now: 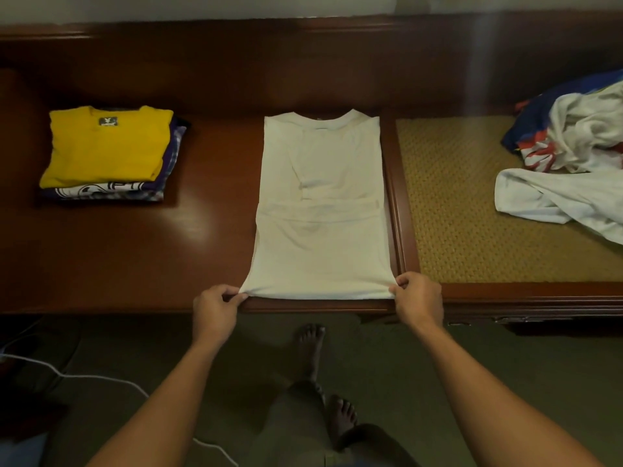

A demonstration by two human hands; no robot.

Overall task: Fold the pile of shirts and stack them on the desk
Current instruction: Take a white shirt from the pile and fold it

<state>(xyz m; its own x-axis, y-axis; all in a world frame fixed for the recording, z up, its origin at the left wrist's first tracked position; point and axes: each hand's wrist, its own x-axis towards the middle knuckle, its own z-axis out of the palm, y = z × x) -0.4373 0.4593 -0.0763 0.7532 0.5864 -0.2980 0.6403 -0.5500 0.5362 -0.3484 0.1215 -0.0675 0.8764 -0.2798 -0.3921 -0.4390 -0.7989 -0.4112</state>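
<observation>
Left grip (215,303), right grip (418,298): soft shirt (320,210)

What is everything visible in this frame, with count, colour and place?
white shirt: one, white, desk's middle, sides folded in
folded stack: one, yellow on top, purple and white below, desk's left
unfolded pile: one, white, blue and red, on the woven panel
desk: one, reddish wood, across frame
woven panel: one, tan, desk's right
cable: one, white, floor at left
feet: two, bare, floor
left hand: one, pinching shirt's near left corner
right hand: one, pinching near right corner
</observation>
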